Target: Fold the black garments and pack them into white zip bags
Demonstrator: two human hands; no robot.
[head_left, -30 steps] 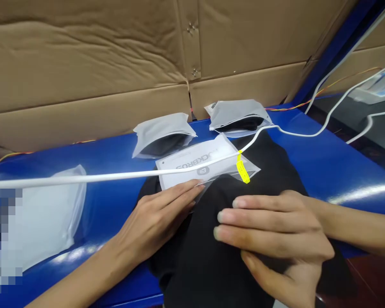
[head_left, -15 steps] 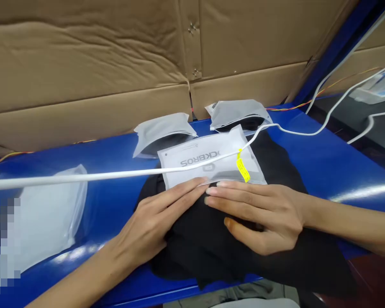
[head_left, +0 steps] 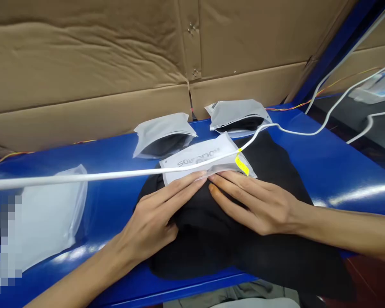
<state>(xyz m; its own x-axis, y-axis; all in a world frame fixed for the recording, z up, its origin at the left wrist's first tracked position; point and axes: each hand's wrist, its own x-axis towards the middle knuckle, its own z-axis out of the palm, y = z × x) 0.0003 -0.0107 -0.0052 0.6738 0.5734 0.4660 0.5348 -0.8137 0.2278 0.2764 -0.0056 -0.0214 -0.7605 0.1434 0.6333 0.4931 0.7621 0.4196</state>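
Black fabric (head_left: pixel 208 239) lies spread over the blue table, with a white printed bag (head_left: pixel 192 156) on its far part. My left hand (head_left: pixel 157 209) has its fingertips at the bag's near edge, the fingers pressed together. From the right, my right hand (head_left: pixel 259 201) touches the same edge, fingertips close to the left ones. Both hands pinch at the edge where bag and fabric meet. A yellow label (head_left: pixel 242 165) hangs beside the bag's right side, on a white cable (head_left: pixel 134 173) that crosses above.
Two white pouches with dark contents, one at the back left (head_left: pixel 163 128) and one at the back right (head_left: pixel 240 112), stand before a cardboard wall (head_left: pixel 90 55). At the left lies a large white bag (head_left: pixel 51 218). White cables hang at the right.
My right hand has moved slightly up and its fingers have drawn together at the bag. The printed bag's right part has shifted left and buckled. My left hand has barely moved.
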